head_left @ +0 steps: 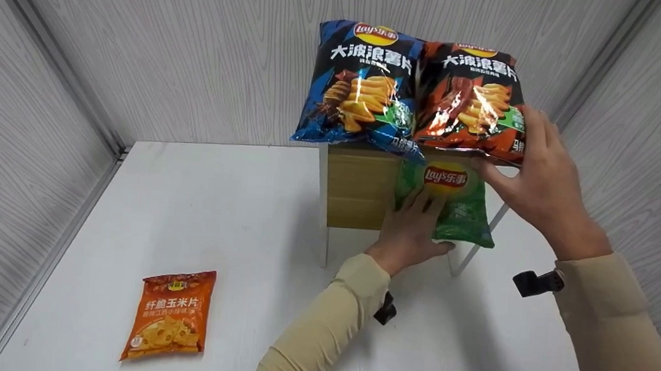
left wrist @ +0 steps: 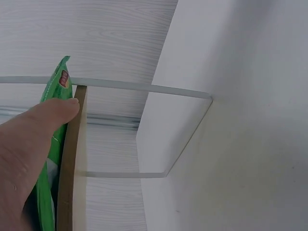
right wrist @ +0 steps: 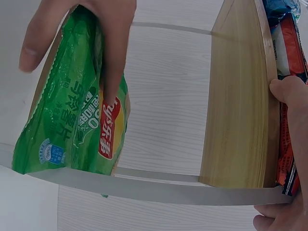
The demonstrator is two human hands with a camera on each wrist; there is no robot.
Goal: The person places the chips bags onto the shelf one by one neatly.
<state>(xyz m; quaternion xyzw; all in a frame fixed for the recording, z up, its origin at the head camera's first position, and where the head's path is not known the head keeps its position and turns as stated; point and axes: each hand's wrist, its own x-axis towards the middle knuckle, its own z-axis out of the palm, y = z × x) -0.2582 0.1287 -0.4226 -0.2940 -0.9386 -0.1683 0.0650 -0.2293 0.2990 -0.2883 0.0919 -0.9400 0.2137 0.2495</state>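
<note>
My left hand (head_left: 411, 232) rests on a green Lay's chip bag (head_left: 468, 218), which lies on the lower wooden board (head_left: 358, 202) of a small rack. Its fingers stretch over the bag; in the left wrist view the thumb (left wrist: 62, 110) touches the board's edge. On the top level, my right hand (head_left: 552, 178) grips the right side of a red-and-black chip bag (head_left: 470, 102), with the thumb at the lower front edge. A blue-and-black chip bag (head_left: 363, 89) lies to its left, touching it. The right wrist view shows the green bag (right wrist: 86, 120) lying across the lower board.
The rack's pale metal frame (head_left: 327, 208) stands on a white surface (head_left: 218, 212). An orange corn-chip bag (head_left: 173, 317) lies flat at the front left. Grey wood-grain panels (head_left: 200, 54) enclose the back and both sides.
</note>
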